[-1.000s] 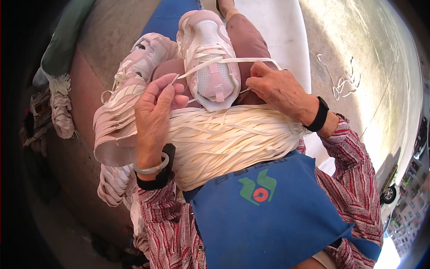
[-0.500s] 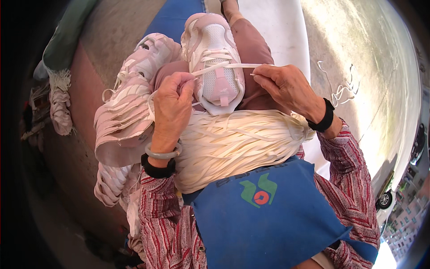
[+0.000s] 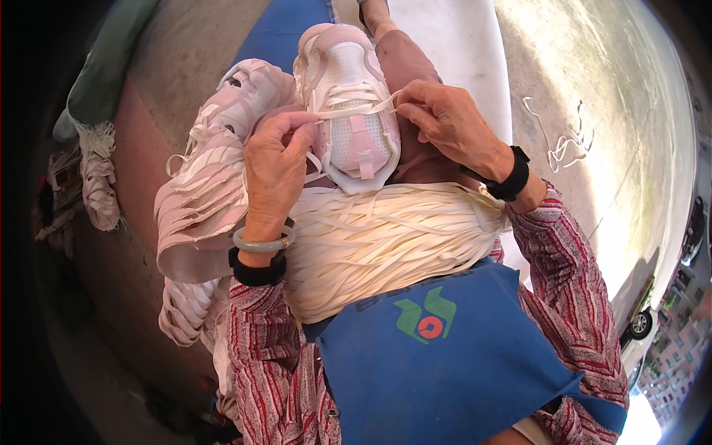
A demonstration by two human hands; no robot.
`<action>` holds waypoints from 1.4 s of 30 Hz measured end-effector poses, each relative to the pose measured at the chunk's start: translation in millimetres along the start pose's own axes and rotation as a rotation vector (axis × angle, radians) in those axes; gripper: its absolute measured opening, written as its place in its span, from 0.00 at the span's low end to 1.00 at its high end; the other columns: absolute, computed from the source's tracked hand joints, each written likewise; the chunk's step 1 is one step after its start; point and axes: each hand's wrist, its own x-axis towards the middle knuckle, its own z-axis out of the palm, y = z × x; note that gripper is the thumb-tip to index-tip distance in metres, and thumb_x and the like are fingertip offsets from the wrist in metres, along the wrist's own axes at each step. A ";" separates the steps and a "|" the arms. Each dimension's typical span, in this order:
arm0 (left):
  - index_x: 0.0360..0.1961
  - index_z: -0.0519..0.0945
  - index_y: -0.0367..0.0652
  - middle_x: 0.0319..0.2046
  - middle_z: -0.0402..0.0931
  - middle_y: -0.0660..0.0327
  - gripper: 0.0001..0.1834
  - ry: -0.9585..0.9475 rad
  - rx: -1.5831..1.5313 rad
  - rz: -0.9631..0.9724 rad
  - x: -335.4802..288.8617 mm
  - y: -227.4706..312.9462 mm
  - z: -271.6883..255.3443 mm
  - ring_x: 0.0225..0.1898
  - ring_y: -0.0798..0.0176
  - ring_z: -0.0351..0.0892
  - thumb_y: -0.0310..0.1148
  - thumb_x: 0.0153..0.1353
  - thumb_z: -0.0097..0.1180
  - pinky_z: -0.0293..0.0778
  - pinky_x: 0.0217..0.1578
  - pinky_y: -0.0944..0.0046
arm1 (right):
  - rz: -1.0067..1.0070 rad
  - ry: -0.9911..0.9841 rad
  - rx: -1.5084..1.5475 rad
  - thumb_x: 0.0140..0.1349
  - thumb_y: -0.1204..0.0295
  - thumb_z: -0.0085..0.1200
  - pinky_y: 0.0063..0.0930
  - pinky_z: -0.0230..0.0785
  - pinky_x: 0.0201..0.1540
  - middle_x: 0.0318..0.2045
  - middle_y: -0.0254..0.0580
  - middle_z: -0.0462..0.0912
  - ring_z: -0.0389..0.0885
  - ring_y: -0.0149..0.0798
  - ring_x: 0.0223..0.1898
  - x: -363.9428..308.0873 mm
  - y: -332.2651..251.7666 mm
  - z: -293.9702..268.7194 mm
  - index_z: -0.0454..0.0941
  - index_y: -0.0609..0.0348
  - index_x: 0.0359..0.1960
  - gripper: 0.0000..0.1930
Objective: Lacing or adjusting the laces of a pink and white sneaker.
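A pink and white sneaker upper [image 3: 348,111] lies over my knees, its toe pointing away from me. White shoelace [image 3: 357,111] crosses the tongue, with an end at each side. My left hand [image 3: 278,152] pinches the lace at the left edge of the shoe. At the right edge, my right hand [image 3: 452,122] pinches the other part of it between thumb and forefinger. A thick bundle of cream laces [image 3: 393,241] rests across my lap just below the shoe, on a blue apron [image 3: 445,356].
Stacked pink and white uppers [image 3: 204,193] stand close on my left, with more hanging below. Loose laces [image 3: 567,144] lie on the floor to the right, beyond a white surface [image 3: 471,59]. Another bunch of uppers [image 3: 100,174] is at the far left.
My right hand has moved left toward the shoe, and the lace between my hands has gone from taut to slacker and shorter. My left hand has shifted slightly left.
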 end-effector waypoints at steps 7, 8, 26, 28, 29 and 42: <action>0.41 0.83 0.35 0.36 0.81 0.62 0.08 0.015 0.032 0.065 3.2 -0.4 1.4 0.33 0.70 0.77 0.27 0.63 0.57 0.73 0.36 0.71 | -0.012 0.026 0.021 0.64 0.71 0.53 0.36 0.72 0.39 0.30 0.52 0.81 0.80 0.49 0.34 1.9 0.6 2.8 0.81 0.65 0.37 0.09; 0.38 0.85 0.36 0.38 0.82 0.57 0.08 0.038 0.024 0.068 3.0 0.7 1.8 0.37 0.64 0.79 0.27 0.60 0.58 0.74 0.40 0.66 | -0.051 0.038 -0.005 0.64 0.70 0.53 0.35 0.72 0.37 0.30 0.52 0.81 0.80 0.47 0.31 2.5 2.9 3.0 0.81 0.66 0.37 0.10; 0.33 0.82 0.37 0.26 0.82 0.63 0.04 0.075 0.181 0.094 8.4 26.4 8.2 0.27 0.71 0.79 0.26 0.57 0.60 0.74 0.31 0.69 | 0.270 -0.137 0.188 0.65 0.69 0.51 0.32 0.72 0.31 0.23 0.47 0.81 0.80 0.41 0.24 14.5 -17.3 0.0 0.80 0.67 0.31 0.12; 0.34 0.81 0.36 0.26 0.80 0.64 0.04 0.056 0.225 0.096 11.0 33.4 9.4 0.27 0.73 0.77 0.24 0.58 0.60 0.73 0.30 0.72 | 0.295 -0.133 0.189 0.65 0.69 0.52 0.35 0.73 0.34 0.25 0.50 0.82 0.81 0.46 0.27 14.3 -16.6 2.6 0.80 0.67 0.31 0.12; 0.35 0.80 0.36 0.27 0.79 0.66 0.03 0.036 0.268 0.096 12.6 34.9 9.7 0.26 0.75 0.75 0.22 0.59 0.59 0.72 0.29 0.74 | 0.082 -0.034 -0.001 0.64 0.68 0.52 0.37 0.73 0.36 0.26 0.51 0.82 0.81 0.50 0.29 11.6 -11.0 7.9 0.80 0.66 0.31 0.12; 0.31 0.79 0.38 0.22 0.78 0.64 0.03 0.160 0.290 0.222 5.1 21.6 14.4 0.23 0.74 0.77 0.22 0.56 0.60 0.74 0.27 0.71 | -0.116 0.061 -0.557 0.63 0.66 0.56 0.42 0.77 0.35 0.37 0.52 0.75 0.81 0.54 0.33 -19.3 -25.6 20.6 0.74 0.66 0.41 0.14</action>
